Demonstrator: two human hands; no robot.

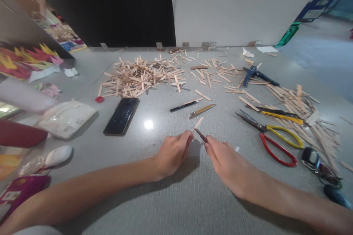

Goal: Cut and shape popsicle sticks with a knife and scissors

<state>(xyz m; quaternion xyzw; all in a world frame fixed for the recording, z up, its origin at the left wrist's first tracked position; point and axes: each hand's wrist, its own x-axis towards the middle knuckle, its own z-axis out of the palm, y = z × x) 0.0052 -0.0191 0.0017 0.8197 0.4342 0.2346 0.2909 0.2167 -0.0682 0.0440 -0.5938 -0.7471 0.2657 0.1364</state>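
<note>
My left hand (pixel 174 153) is closed, pinching a small pale wooden stick (pixel 199 122) that points up and away from the fingertips. Closed as well, my right hand (pixel 224 158) grips a narrow dark flat tool (pixel 200 135). Its tip meets the stick close to my left fingertips; whether it is a blade or a file I cannot tell. Just beyond the hands lie a black pen (pixel 185 105) and a yellowish craft knife or pen-like tool (pixel 202 111). Part of a short pale piece (pixel 237 149) shows beside my right hand.
A large heap of wooden sticks (pixel 140 77) lies at the back, with more sticks (pixel 300 106) at right. Red-and-yellow-handled scissors (pixel 264 128), blue pliers (pixel 252 75) and keys (pixel 321 165) are on the right. A phone (pixel 121 116) and plastic packet (pixel 68 118) lie left.
</note>
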